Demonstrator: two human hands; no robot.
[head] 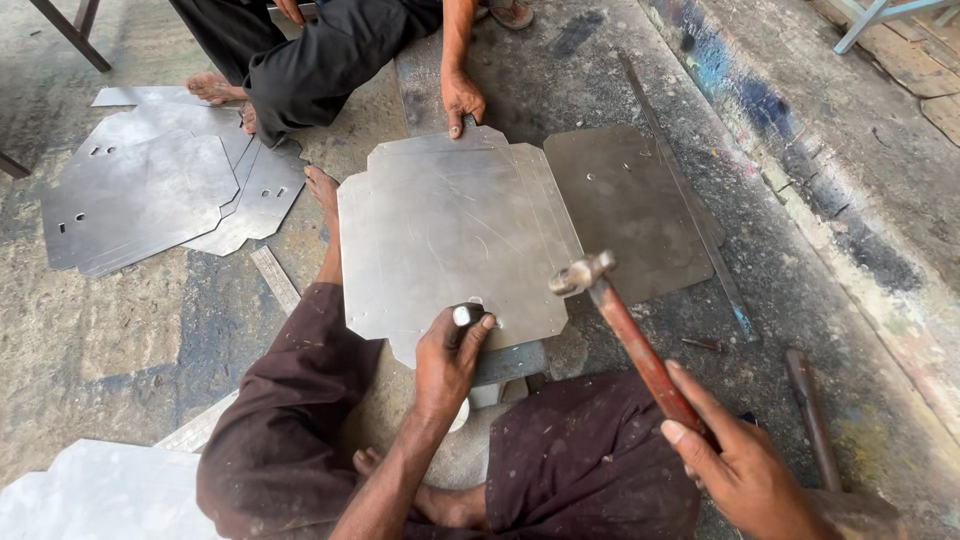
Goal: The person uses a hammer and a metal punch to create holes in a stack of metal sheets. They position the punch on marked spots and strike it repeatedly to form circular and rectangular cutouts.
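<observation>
— My left-hand fingers [470, 335] pinch a small metal punch [462, 315] upright on the near edge of the grey metal sheet [450, 225]; my right hand [735, 465] grips the hammer [610, 310].

— Room around?

— Another person's hand [462, 100] steadies the far edge. Stacked sheets [150, 195] lie left on the stained concrete floor [110, 340].

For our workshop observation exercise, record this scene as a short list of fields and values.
Left hand: holds a punch upright on the metal sheet
Right hand: grips a red-handled hammer, raised over the sheet
Co-worker's hand: presses the sheet's far edge
Support: block under the sheet's near edge
Nearby: stack of cut sheets on the floor
</observation>
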